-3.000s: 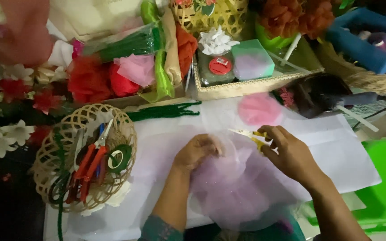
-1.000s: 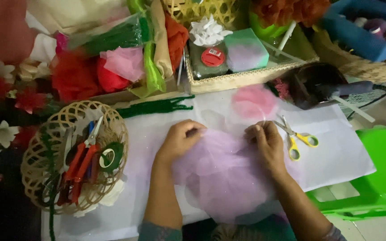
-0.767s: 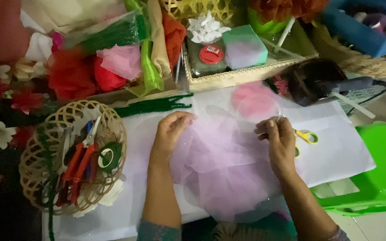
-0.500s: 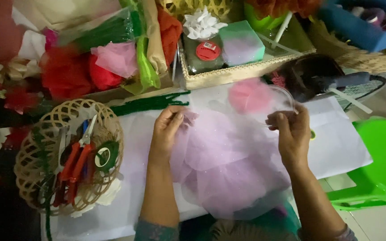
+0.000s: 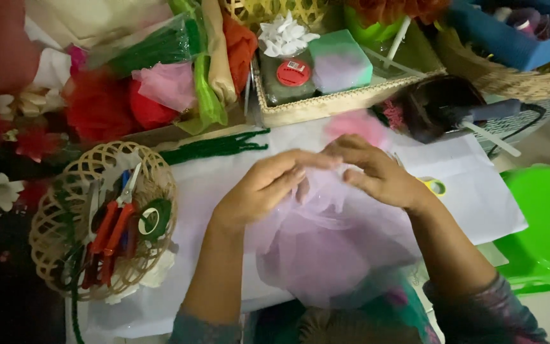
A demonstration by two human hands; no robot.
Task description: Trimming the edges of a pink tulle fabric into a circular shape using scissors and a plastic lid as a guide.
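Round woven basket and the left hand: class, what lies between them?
In the head view, only bare white paper lies between the woven basket with its red-handled tools and the left hand.

Left hand [image 5: 259,191] and right hand [image 5: 377,173], well apart at the two far corners of the pale pink tulle [image 5: 326,245] half a second ago, now drawn together above its far edge, fingertips nearly meeting. Tulle, then spread flat and wide, now gathered into folds under the hands. Yellow-handled scissors [image 5: 436,186], fully exposed a second ago, now mostly hidden behind the right wrist.
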